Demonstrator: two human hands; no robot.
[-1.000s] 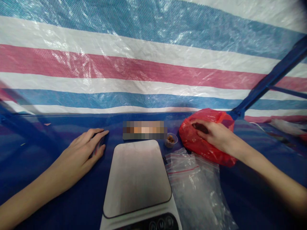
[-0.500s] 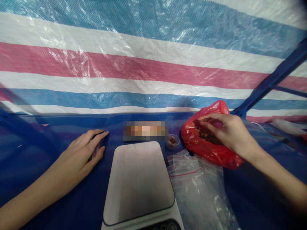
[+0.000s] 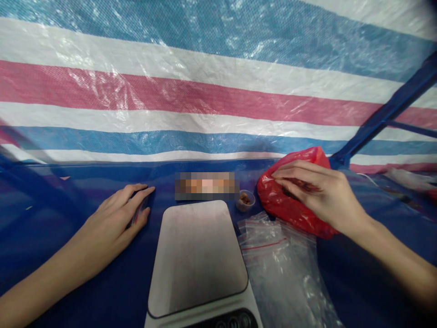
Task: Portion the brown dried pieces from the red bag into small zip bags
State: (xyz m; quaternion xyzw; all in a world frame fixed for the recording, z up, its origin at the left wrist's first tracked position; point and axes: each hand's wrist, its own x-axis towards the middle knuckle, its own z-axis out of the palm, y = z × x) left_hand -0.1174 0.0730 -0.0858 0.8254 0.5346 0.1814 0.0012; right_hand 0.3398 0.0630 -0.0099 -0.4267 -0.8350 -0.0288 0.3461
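Observation:
My left hand (image 3: 118,212) rests on the blue surface, its fingers stretched out. Under its palm shows part of a clear piece of plastic with a reddish line, mostly hidden. My right hand (image 3: 317,187) is over a red plastic bag (image 3: 273,200). Thumb and fingertips come together at the bag's left rim; what lies between them is hidden. Dark brown dried bits (image 3: 307,186) show inside the bag, partly behind the fingers. Left of the bag stands a small clear cup (image 3: 246,201) with brown pieces in it. A kitchen scale (image 3: 200,255) sits between my hands, nothing on its plate.
Clear zip bags (image 3: 283,273) lie right of the scale. Behind the scale is a blurred-out object (image 3: 207,186). A striped plastic sheet (image 3: 191,91) hangs at the back, with a blue frame bar (image 3: 378,118) at the right.
My right hand has shifted slightly left, its fingertips going from the brown bits to the bag's left rim. The red bag's upper edge has changed shape. My left hand stays put.

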